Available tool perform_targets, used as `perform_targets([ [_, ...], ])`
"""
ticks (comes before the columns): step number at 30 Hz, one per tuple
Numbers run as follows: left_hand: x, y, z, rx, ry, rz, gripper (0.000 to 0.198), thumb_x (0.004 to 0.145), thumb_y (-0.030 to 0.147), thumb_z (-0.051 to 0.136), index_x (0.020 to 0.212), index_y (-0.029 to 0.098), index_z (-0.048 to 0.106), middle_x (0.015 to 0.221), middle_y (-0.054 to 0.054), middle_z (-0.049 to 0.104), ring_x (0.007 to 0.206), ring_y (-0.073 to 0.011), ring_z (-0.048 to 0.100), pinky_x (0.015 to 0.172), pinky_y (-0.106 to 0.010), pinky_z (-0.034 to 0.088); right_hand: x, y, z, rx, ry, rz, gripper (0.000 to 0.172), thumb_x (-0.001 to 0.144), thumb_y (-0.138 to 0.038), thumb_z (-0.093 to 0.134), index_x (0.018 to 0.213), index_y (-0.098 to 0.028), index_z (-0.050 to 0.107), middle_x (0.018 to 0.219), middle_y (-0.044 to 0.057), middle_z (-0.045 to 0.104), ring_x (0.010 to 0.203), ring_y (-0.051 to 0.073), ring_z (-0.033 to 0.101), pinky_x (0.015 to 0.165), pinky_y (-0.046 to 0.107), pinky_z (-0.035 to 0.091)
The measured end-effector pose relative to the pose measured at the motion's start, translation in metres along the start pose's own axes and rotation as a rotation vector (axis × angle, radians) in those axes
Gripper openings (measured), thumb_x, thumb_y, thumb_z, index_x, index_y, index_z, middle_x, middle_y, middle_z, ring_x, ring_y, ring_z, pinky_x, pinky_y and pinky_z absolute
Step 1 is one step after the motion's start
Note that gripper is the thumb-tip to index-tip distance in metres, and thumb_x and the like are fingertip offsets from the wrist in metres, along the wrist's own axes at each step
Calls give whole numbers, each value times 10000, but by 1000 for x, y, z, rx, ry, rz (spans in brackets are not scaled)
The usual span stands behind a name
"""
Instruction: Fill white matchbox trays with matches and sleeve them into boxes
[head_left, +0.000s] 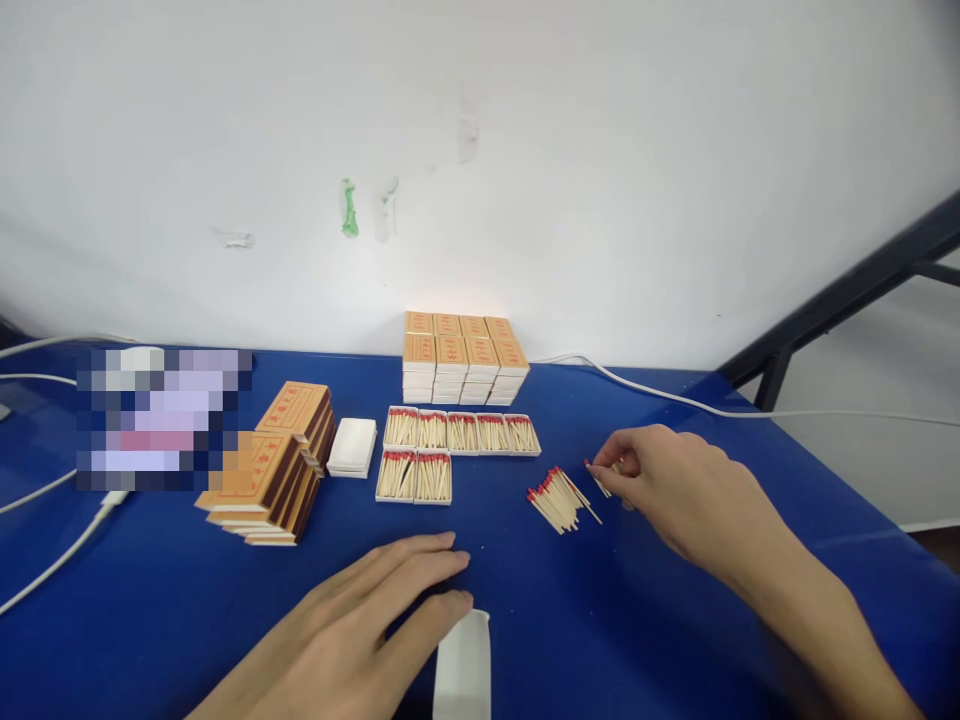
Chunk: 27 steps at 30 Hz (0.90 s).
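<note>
My right hand [675,490] is closed in a pinch at the right, with red-headed matches [600,483] at its fingertips; its palm partly hides some of them. Just left of it, a loose pile of matches [560,502] lies on the blue table. My left hand [375,625] rests low in the middle, fingers stretched out, the thumb at the top edge of a white inner matchbox tray [463,670]. That tray looks bare inside and runs out of the bottom of the view. Beyond the left hand are two rows of match-filled trays [463,434].
Stacked orange matchboxes [465,352] stand at the back by the wall. More orange sleeves [262,470] are piled at the left, beside a stack of white trays [352,446]. White cables [675,397] cross the table [510,630], and a blurred object [161,415] lies far left.
</note>
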<state>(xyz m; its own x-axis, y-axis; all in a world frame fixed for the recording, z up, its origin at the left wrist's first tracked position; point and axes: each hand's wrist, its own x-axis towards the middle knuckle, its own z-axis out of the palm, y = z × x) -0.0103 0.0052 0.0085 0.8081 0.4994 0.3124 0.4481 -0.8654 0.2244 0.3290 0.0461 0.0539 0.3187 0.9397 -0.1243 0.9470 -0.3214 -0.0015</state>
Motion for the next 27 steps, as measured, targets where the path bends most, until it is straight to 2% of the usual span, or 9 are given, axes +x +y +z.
perform_targets([
  [4,1,0,-1,-11,-12,-21,544,1007,490,804,1480,251,681,1546,-60,720,1428,-294,695,1176,-404,589,0,-1,-2,7,-29,-10,188,1042,-371,651,962,-308,808,916,28,832,874,290,741,669,365,407],
  [8,1,2,-2,-23,-23,-25,549,998,483,813,1476,249,683,1546,-67,718,1431,-306,692,1169,-420,597,1,2,-1,18,7,-10,186,1017,-408,672,979,-297,816,939,56,837,857,311,750,663,381,424],
  [13,1,3,-1,-21,-12,-34,536,1007,500,801,1466,249,683,1530,-63,728,1425,-304,696,1167,-439,601,1,2,0,31,10,-19,187,1003,-359,661,925,-296,819,821,38,816,814,292,752,641,367,413],
  [16,0,0,0,-11,-12,-29,537,1013,502,795,1473,252,675,1529,-59,728,1424,-300,697,1160,-439,606,-1,-2,-1,87,-23,-84,189,996,-363,667,917,-299,827,827,21,816,805,260,746,646,353,421],
  [20,-1,-2,1,-4,-10,-27,538,1015,492,794,1481,255,668,1528,-57,728,1430,-293,692,1162,-425,604,-1,-4,-2,259,-91,-199,303,1011,-476,632,884,-284,828,707,-1,765,639,191,675,585,326,425],
  [23,2,0,1,3,-7,-26,535,1005,488,808,1467,251,681,1514,-62,738,1419,-294,701,1160,-423,605,2,7,-6,371,-70,-196,381,1013,-540,610,883,-259,831,631,4,720,550,171,623,524,316,415],
  [27,6,4,-2,12,5,-24,549,929,446,886,1405,222,727,1465,-91,768,1355,-324,745,1110,-439,639,10,36,-16,406,17,-212,455,980,-623,664,802,-239,832,678,41,753,561,175,665,536,308,493],
])
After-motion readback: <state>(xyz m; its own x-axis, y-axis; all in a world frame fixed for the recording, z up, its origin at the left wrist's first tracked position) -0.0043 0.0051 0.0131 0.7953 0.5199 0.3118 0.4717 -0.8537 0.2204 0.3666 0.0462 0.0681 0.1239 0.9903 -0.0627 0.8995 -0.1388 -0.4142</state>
